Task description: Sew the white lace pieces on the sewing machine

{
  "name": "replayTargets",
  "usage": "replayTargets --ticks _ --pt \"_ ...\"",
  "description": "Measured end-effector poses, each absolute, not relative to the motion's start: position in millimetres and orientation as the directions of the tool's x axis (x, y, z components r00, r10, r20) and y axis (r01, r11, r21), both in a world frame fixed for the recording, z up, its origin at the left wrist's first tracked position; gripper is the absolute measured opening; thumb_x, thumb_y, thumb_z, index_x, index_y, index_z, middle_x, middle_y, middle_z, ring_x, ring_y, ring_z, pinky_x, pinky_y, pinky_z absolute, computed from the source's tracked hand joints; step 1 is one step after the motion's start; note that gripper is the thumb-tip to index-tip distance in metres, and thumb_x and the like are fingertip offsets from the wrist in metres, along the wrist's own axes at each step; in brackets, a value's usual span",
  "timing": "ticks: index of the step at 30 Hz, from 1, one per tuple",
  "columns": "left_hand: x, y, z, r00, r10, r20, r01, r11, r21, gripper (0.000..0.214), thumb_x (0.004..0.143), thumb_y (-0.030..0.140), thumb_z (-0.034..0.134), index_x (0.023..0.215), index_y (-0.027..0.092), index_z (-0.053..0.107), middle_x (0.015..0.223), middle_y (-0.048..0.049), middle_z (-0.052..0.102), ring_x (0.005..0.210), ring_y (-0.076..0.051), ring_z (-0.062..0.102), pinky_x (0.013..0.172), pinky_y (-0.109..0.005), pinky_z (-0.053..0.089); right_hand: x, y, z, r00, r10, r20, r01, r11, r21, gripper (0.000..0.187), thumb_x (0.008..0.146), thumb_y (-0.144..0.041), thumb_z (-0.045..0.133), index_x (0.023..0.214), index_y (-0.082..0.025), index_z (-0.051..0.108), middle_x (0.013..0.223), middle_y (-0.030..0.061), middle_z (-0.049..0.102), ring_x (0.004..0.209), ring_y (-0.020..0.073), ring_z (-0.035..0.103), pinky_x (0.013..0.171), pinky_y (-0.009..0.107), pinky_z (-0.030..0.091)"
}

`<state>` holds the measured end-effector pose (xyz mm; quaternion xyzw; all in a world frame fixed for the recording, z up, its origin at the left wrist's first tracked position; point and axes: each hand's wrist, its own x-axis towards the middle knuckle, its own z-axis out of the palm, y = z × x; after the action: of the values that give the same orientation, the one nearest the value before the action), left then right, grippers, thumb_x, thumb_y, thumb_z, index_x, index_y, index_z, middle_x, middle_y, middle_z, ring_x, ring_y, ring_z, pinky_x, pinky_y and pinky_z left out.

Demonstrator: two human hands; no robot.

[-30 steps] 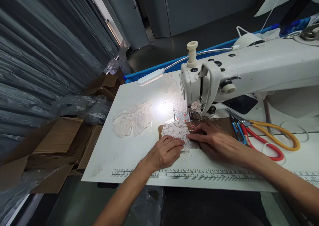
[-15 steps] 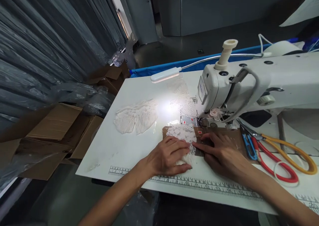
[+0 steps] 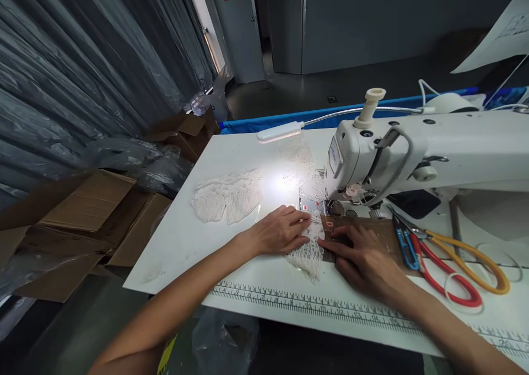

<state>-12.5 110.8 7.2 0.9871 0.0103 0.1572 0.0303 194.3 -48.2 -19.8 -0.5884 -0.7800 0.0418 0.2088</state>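
Observation:
A white sewing machine stands on a white table. My left hand lies flat with its fingers stretched out on a piece of white lace just in front of the needle area. My right hand presses flat on a brown cardboard piece beside the lace, its fingertips at the lace's right edge. Both hands hold the work down against the table.
Another lace pile lies left of the lit spot under a gooseneck lamp. Blue snips, red-handled scissors and yellow-handled scissors lie at right. A printed ruler runs along the front edge. Cardboard boxes sit at left.
My left hand has slid forward over the lace toward the needle. The lace has moved up with it, and its lower end now trails toward me. The right hand stays on the cardboard.

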Motion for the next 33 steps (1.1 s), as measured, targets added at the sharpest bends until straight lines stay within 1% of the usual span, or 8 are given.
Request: replayTargets --ticks 5,8,12,17,20,24,28,33 --pt "-5 110 14 0.945 -0.047 0.323 -0.033 -0.998 -0.050 0.031 0.099 0.035 0.046 0.114 0.010 0.057 0.116 -0.0156 0.063 0.091 -0.022 0.061 0.076 -0.037 0.051 193 -48 -18 -0.241 0.925 0.293 0.910 0.321 -0.264 0.045 0.086 -0.018 0.052 0.128 -0.031 0.062 0.115 0.0115 0.059 0.099 0.0281 0.054 0.080 0.045 0.043" --pt "4 112 13 0.939 -0.112 0.326 -0.093 -0.993 -0.072 0.034 0.098 0.038 0.048 0.112 0.008 0.057 0.117 -0.0173 0.063 0.090 -0.023 0.061 0.077 -0.038 0.051 193 -48 -16 -0.243 0.923 0.298 0.914 0.321 -0.247 0.045 0.085 -0.018 0.052 0.127 -0.030 0.063 0.114 0.0118 0.059 0.098 0.0289 0.053 0.079 0.045 0.042" --pt "9 113 9 0.946 -0.143 0.290 -0.124 -0.989 -0.081 0.041 0.098 0.043 0.047 0.112 0.006 0.058 0.123 -0.0221 0.059 0.093 -0.025 0.060 0.079 -0.040 0.050 191 -49 -16 -0.238 0.925 0.296 0.917 0.314 -0.247 0.043 0.086 -0.016 0.051 0.126 -0.027 0.063 0.114 0.0123 0.058 0.101 0.0297 0.053 0.082 0.046 0.042" --pt "8 106 11 0.968 -0.075 0.239 -0.045 -0.991 -0.129 0.043 0.099 0.041 0.042 0.117 0.006 0.058 0.127 -0.0198 0.057 0.093 -0.026 0.058 0.078 -0.040 0.047 190 -49 -16 -0.247 0.922 0.299 0.927 0.315 -0.203 0.042 0.086 -0.015 0.050 0.125 -0.026 0.063 0.114 0.0135 0.058 0.100 0.0304 0.053 0.081 0.047 0.042" --pt "14 101 13 0.977 -0.031 0.210 0.006 -0.985 -0.174 0.046 0.100 0.042 0.040 0.118 0.004 0.057 0.127 -0.0207 0.057 0.094 -0.026 0.057 0.079 -0.039 0.045 197 -45 -14 -0.267 0.913 0.310 0.930 0.328 -0.167 0.042 0.086 -0.016 0.052 0.125 -0.027 0.063 0.114 0.0134 0.059 0.101 0.0310 0.052 0.083 0.048 0.043" --pt "29 100 15 0.985 0.035 0.170 0.068 -0.978 -0.197 0.046 0.100 0.041 0.039 0.114 0.003 0.060 0.124 -0.0220 0.057 0.094 -0.026 0.056 0.081 -0.040 0.043 211 -38 -12 -0.264 0.903 0.339 0.922 0.339 -0.186 0.042 0.087 -0.016 0.052 0.126 -0.026 0.063 0.113 0.0136 0.059 0.102 0.0309 0.053 0.083 0.048 0.046" --pt "34 101 16 0.984 0.080 0.157 0.104 -0.983 -0.152 0.044 0.100 0.041 0.038 0.115 0.006 0.060 0.126 -0.0192 0.057 0.096 -0.026 0.055 0.083 -0.041 0.042 216 -35 -15 -0.237 0.907 0.348 0.907 0.335 -0.255 0.041 0.089 -0.017 0.051 0.127 -0.026 0.063 0.114 0.0139 0.060 0.104 0.0307 0.053 0.085 0.050 0.046" --pt "30 102 13 0.968 0.123 0.218 0.141 -0.988 -0.066 0.042 0.102 0.041 0.036 0.119 0.009 0.058 0.133 -0.0166 0.055 0.103 -0.026 0.055 0.089 -0.044 0.040 214 -37 -22 -0.192 0.916 0.352 0.913 0.298 -0.279 0.044 0.087 -0.019 0.054 0.129 -0.030 0.062 0.115 0.0121 0.060 0.105 0.0318 0.052 0.086 0.051 0.045"
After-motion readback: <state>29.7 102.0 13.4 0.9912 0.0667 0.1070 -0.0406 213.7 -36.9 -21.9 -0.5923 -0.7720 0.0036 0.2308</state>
